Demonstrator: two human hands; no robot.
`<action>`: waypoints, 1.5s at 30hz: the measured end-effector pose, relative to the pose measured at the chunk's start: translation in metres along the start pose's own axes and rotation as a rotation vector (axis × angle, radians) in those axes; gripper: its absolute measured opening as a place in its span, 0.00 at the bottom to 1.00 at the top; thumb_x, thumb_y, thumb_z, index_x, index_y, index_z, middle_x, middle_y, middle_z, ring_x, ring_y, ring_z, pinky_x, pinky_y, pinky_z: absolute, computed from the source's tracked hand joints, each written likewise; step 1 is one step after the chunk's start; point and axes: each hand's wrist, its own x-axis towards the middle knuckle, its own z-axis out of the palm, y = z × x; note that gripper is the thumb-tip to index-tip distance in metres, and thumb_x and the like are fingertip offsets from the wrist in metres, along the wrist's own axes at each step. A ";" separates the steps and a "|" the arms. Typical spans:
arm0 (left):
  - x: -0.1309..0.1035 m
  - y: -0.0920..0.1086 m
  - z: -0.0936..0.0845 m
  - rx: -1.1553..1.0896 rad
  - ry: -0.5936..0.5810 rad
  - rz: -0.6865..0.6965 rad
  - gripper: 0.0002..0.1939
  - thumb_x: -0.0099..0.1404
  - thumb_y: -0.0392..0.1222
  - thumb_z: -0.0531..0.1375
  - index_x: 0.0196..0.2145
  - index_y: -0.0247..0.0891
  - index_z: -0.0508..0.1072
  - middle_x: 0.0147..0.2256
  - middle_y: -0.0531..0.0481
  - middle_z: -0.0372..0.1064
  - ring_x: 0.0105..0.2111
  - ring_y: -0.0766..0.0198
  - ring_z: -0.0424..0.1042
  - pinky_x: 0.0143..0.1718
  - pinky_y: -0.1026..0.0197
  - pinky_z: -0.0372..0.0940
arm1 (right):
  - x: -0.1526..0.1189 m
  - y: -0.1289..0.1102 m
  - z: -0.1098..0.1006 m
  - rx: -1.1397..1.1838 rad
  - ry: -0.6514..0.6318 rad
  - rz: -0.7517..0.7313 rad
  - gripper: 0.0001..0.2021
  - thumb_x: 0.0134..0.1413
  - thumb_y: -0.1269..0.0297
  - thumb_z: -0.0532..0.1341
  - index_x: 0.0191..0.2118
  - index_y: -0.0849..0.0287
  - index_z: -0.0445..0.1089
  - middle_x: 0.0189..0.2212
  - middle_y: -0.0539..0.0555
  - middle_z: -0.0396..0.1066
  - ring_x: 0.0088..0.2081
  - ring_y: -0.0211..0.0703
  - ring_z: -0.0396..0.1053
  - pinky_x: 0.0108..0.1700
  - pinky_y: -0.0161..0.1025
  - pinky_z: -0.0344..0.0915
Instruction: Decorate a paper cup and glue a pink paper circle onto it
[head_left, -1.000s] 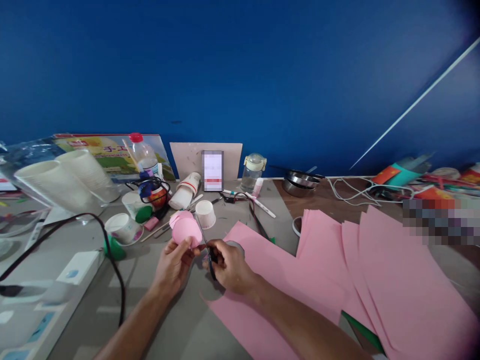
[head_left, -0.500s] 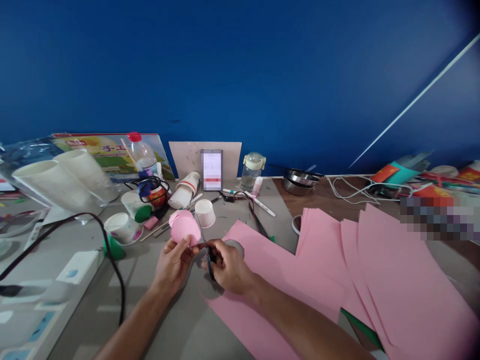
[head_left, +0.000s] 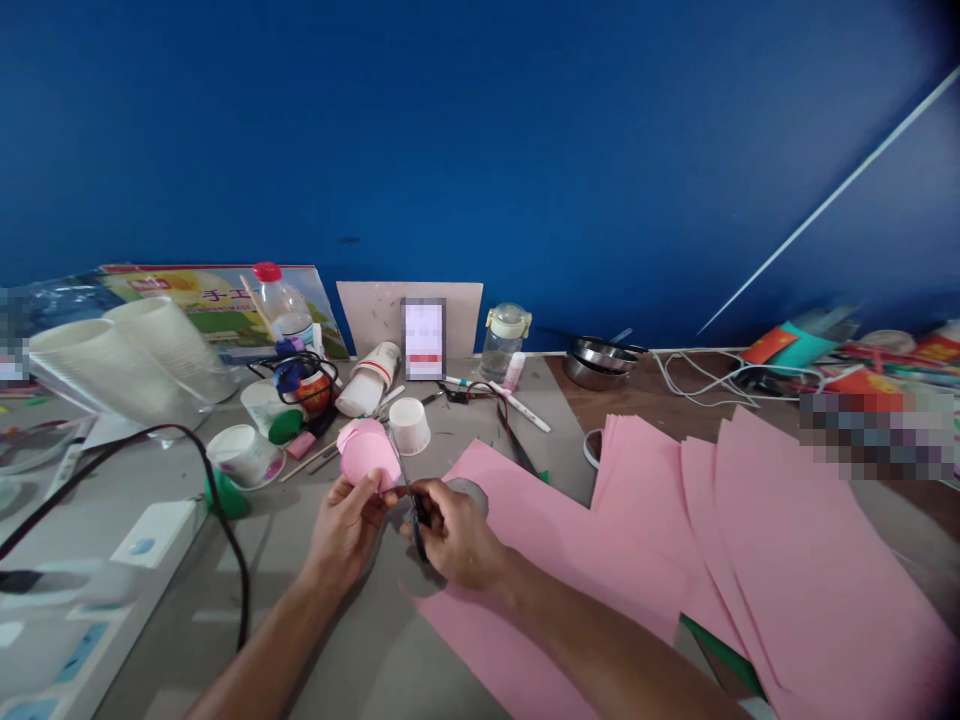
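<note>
Rounded pieces of pink paper [head_left: 367,452] are pinched between the thumb and fingers of my left hand [head_left: 354,518]. My right hand [head_left: 459,532] is closed around the dark handles of a pair of scissors [head_left: 416,520], whose blades point up and away along the right edge of the pink pieces. Whether the blades touch the paper I cannot tell. Just behind them stands a small white paper cup [head_left: 409,427]. A large pink sheet [head_left: 555,540] with a round cut-out near its left side lies under my right forearm.
More pink sheets [head_left: 795,540] fan out at the right. Stacked paper cups [head_left: 97,370], a bottle [head_left: 281,305] and a black cable [head_left: 217,490] occupy the left. A phone [head_left: 424,340] leans on a board at the back, left of a water jar [head_left: 505,342].
Hardly anything differs. Both hands keep their grip in nearly the same place, and the scissors and pink pieces show only a very slight shift.
</note>
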 end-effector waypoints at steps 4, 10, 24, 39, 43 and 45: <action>0.000 0.000 0.000 -0.007 0.003 -0.004 0.14 0.40 0.35 0.75 0.23 0.33 0.74 0.19 0.55 0.72 0.17 0.71 0.70 0.20 0.71 0.67 | 0.000 0.001 0.001 0.025 0.003 0.001 0.19 0.51 0.70 0.62 0.51 0.57 0.68 0.32 0.51 0.77 0.31 0.40 0.73 0.30 0.32 0.64; 0.000 -0.001 -0.001 -0.004 -0.012 0.000 0.14 0.42 0.37 0.75 0.24 0.33 0.74 0.20 0.55 0.72 0.18 0.70 0.70 0.20 0.71 0.67 | 0.000 0.001 0.001 0.015 0.000 0.024 0.18 0.51 0.69 0.62 0.50 0.55 0.69 0.30 0.50 0.76 0.29 0.40 0.73 0.30 0.32 0.65; -0.001 0.000 0.001 0.000 0.008 -0.006 0.16 0.40 0.37 0.75 0.23 0.33 0.73 0.20 0.55 0.72 0.18 0.72 0.69 0.22 0.71 0.68 | 0.000 -0.002 -0.001 0.163 -0.007 0.065 0.17 0.51 0.66 0.62 0.48 0.56 0.67 0.33 0.53 0.77 0.31 0.40 0.74 0.32 0.34 0.68; 0.002 -0.005 -0.003 0.081 0.000 -0.027 0.13 0.42 0.38 0.74 0.24 0.32 0.76 0.20 0.55 0.71 0.16 0.75 0.63 0.21 0.70 0.66 | 0.009 0.007 -0.014 0.037 0.062 0.057 0.16 0.51 0.61 0.64 0.46 0.56 0.70 0.27 0.47 0.71 0.25 0.35 0.66 0.29 0.32 0.62; 0.001 -0.004 -0.003 0.094 0.004 -0.026 0.13 0.41 0.39 0.74 0.23 0.32 0.75 0.19 0.55 0.71 0.15 0.75 0.62 0.20 0.70 0.65 | 0.008 0.002 -0.016 0.028 0.033 0.055 0.16 0.49 0.61 0.64 0.45 0.58 0.71 0.26 0.47 0.70 0.26 0.36 0.64 0.29 0.32 0.61; 0.001 -0.004 -0.003 0.097 0.012 -0.024 0.14 0.41 0.38 0.74 0.23 0.32 0.75 0.19 0.55 0.71 0.15 0.75 0.62 0.19 0.71 0.64 | 0.008 0.000 -0.015 0.041 0.016 0.060 0.15 0.49 0.62 0.64 0.45 0.58 0.71 0.26 0.47 0.70 0.26 0.36 0.64 0.29 0.31 0.61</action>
